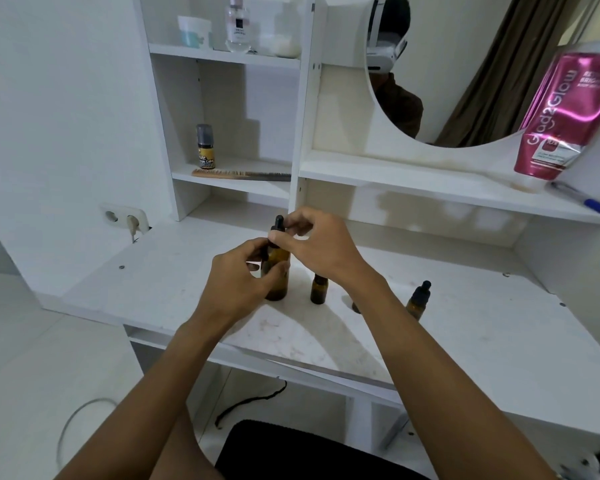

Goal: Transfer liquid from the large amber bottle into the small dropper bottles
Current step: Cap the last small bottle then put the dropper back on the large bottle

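Pink tube (565, 116) reading "Glad2Glow", smaller print perhaps "BRIGHT", other labels illegible

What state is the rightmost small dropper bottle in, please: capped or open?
Capped: the rightmost small dropper bottle wears its black dropper top.

Above the left hand (236, 271), on a white shelf (229, 184), a small black-capped bottle with a yellow label (205, 147) stands just behind a wooden comb (239, 174). Higher up stand a clear glass perfume bottle (238, 26) and a white jar with a teal band (194, 31). Up and right of the right hand (321, 247) hangs a round mirror (465, 81). Farther right a glossy pink tube (568, 112) stands tilted, cap down, beside a blue pen (584, 200). Left of both hands sits a white wall socket (125, 216) with a plug in it.
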